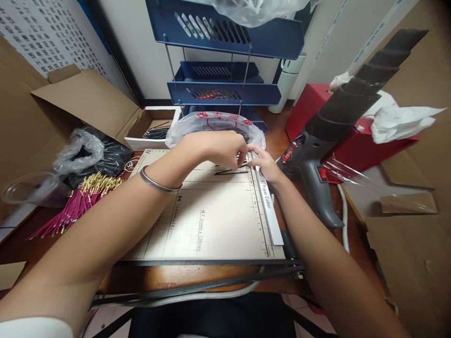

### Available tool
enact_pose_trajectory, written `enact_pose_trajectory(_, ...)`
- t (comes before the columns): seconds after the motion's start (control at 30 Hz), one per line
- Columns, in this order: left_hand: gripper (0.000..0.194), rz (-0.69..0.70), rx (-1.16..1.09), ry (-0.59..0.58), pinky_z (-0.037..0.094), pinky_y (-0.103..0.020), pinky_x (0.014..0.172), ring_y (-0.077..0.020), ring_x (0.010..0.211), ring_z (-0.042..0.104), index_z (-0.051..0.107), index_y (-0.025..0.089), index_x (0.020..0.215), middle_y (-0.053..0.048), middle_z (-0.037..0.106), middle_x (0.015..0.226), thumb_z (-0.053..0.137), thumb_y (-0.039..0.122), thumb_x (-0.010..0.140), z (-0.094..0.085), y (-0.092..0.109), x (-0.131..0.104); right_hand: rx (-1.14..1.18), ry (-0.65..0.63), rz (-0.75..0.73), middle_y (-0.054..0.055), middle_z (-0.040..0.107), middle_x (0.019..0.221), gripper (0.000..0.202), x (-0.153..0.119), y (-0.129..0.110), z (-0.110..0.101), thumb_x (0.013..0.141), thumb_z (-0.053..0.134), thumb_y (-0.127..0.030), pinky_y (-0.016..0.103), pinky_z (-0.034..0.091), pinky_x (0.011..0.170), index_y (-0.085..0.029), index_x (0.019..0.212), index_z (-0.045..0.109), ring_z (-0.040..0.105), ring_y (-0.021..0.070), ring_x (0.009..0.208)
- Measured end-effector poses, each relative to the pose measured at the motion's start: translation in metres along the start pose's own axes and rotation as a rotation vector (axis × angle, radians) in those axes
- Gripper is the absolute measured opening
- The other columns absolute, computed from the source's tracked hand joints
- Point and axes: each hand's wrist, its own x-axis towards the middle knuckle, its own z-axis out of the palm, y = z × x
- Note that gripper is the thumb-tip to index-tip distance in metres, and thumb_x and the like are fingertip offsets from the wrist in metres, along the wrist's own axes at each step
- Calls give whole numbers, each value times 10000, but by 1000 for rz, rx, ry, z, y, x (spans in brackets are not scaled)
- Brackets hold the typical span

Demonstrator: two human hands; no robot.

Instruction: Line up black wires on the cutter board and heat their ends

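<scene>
A paper cutter [218, 211] with a ruled cream board lies in front of me, its white edge strip [270, 206] along the right side. Over the board's far right part, my left hand [229, 149] has its fingers curled in a pinch at a thin black strip [243, 165]. Meeting it from the right, my right hand [265, 165] has thumb and forefinger at the strip's end, beside the cutter's edge. Another thin black strip [230, 173] rests on the board just below the fingers. The left palm hides part of the board.
Right of the cutter stands a grey heat gun [317, 159], nozzle up, before a red tissue box [352, 141]. A clear plastic bag [214, 123] and blue shelf rack [225, 94] stand behind. Purple, gold-tipped wires [81, 202] and an open carton [91, 103] are left.
</scene>
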Motion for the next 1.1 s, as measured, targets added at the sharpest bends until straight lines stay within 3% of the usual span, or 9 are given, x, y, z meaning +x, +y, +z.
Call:
enact_pose_trajectory(0.3, 313, -22, 10, -129, 419, -280, 735, -192, 835, 638, 829, 199, 1062, -53, 764, 950, 699, 245, 781, -2, 13, -4, 34, 11, 31, 58, 695, 1221, 479, 0, 2, 1, 561, 594, -258, 508, 321, 1267, -239, 1034, 668, 558, 323, 1332)
enact_pose_trajectory(0.5, 314, -72, 21, -62, 449, -300, 853, -209, 895, 648, 832, 179, 1053, -63, 765, 947, 700, 198, 769, -2, 10, -6, 25, 20, 29, 59, 695, 1221, 508, -1, 0, 1, 553, 599, -264, 501, 344, 1248, -234, 1055, 670, 563, 324, 1318)
enact_pose_trajectory(0.73, 228, -54, 35, -34, 426, -304, 723, -202, 799, 641, 833, 214, 968, -51, 773, 919, 697, 210, 786, -1, 9, -6, 2, 3, 15, 48, 707, 1250, 496, 0, 3, 0, 587, 595, -256, 513, 347, 1251, -240, 1074, 686, 565, 322, 1325)
enact_pose_trajectory(0.87, 257, -56, 22, -78, 401, -303, 668, -193, 772, 639, 836, 217, 985, -48, 784, 942, 677, 186, 786, -1, 12, -6, 11, 9, 16, 44, 709, 1253, 486, 0, 4, 0, 591, 589, -249, 512, 333, 1262, -243, 1067, 687, 561, 318, 1336)
enact_pose_trajectory(1.1, 233, -66, 52, -12, 451, -330, 738, -214, 777, 643, 838, 209, 960, -76, 780, 916, 661, 201, 808, 2, 5, -5, 39, -8, 12, 52, 696, 1266, 480, -2, 1, -1, 605, 632, -270, 502, 320, 1269, -245, 1081, 686, 557, 317, 1347)
